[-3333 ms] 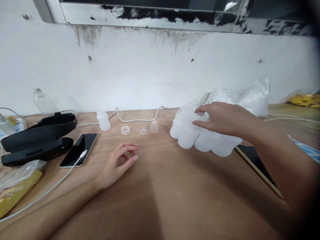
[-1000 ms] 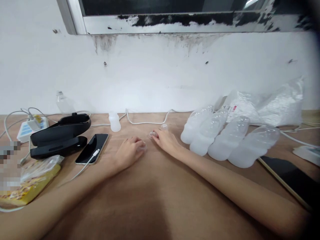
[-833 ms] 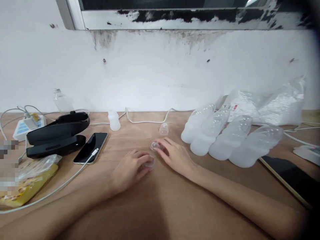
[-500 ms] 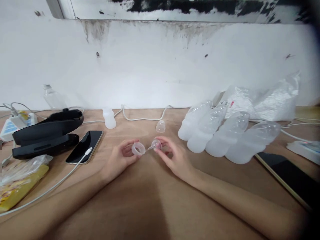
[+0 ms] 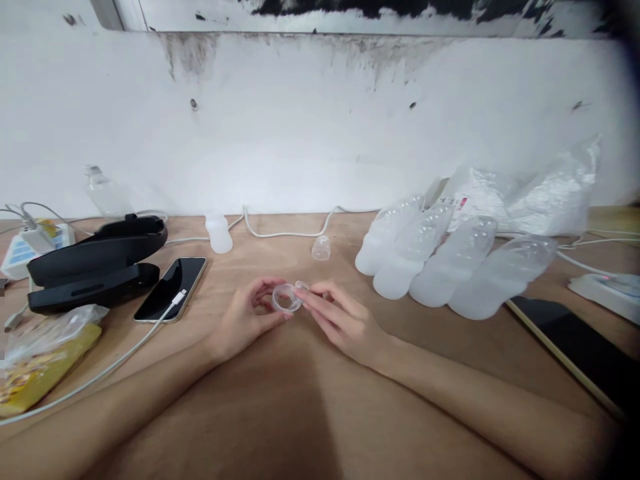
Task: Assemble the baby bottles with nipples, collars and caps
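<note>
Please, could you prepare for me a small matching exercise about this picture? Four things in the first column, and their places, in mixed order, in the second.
Things:
1. Clear ring
2. Dome cap
3. Left-side phone
4. Row of four bottles

Places:
A. Under the tip of a white plug
B. In front of the clear plastic bag, on the right
C. Held in the left hand
D. Between the lone white bottle and the bottle row

Right pairs: 1-C, 2-D, 3-A, 4-B
</note>
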Action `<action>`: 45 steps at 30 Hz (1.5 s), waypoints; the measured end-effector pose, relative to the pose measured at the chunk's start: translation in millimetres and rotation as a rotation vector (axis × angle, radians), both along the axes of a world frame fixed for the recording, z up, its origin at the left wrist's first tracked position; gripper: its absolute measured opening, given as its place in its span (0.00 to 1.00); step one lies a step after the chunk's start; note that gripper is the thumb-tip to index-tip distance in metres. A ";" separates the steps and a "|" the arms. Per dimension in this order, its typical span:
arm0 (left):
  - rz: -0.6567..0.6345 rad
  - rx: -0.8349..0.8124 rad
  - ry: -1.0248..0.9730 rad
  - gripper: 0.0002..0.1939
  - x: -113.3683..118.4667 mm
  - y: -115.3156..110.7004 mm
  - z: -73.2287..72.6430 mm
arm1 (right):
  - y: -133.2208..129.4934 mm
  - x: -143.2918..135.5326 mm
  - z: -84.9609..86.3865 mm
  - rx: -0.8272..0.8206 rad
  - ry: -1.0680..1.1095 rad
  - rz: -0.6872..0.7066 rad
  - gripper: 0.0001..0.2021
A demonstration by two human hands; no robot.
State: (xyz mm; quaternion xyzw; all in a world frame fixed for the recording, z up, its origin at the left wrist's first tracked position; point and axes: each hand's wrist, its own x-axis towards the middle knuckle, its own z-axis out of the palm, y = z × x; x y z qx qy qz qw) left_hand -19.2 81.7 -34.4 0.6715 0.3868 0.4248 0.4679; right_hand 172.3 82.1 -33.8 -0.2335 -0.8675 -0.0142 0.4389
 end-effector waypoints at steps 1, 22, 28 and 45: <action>0.003 0.018 0.018 0.20 0.0 -0.5 0.3 | -0.5 -0.3 -0.4 0.031 -0.028 -0.001 0.21; 0.003 0.287 0.139 0.17 -1.8 -5.5 3.3 | -3.9 -7.2 2.7 -0.513 0.161 -0.008 0.14; 0.042 0.480 0.345 0.17 -2.9 -6.8 7.9 | 0.6 -18.8 5.8 -1.257 0.349 0.211 0.14; 0.063 0.123 0.362 0.06 12.4 -5.9 12.2 | -12.2 -24.7 7.0 -1.084 0.308 0.018 0.08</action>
